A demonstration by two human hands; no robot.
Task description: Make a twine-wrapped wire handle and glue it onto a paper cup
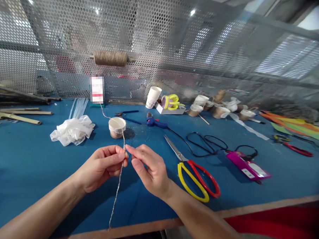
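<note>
A thin cord [117, 191] runs from the back of the table, over the cup and through my hands, down to the front edge. It looks plain tan above and twisted grey below. My left hand [106, 166] pinches it between thumb and fingers. My right hand [151, 169] touches or nearly touches the cord with its index fingertip; its thumb stands apart and the other fingers are curled. Just behind the hands stands a small cup [117, 127], white at the rim and brown below. Large scissors [191, 167] with yellow and red handles lie to the right.
A blue glue gun [155, 122], pliers [127, 115] and crumpled white material [72, 131] lie on the blue table. A purple device [247, 166] with black cable is at right. A twine spool [110, 58] hangs on the perforated metal screen [134, 25].
</note>
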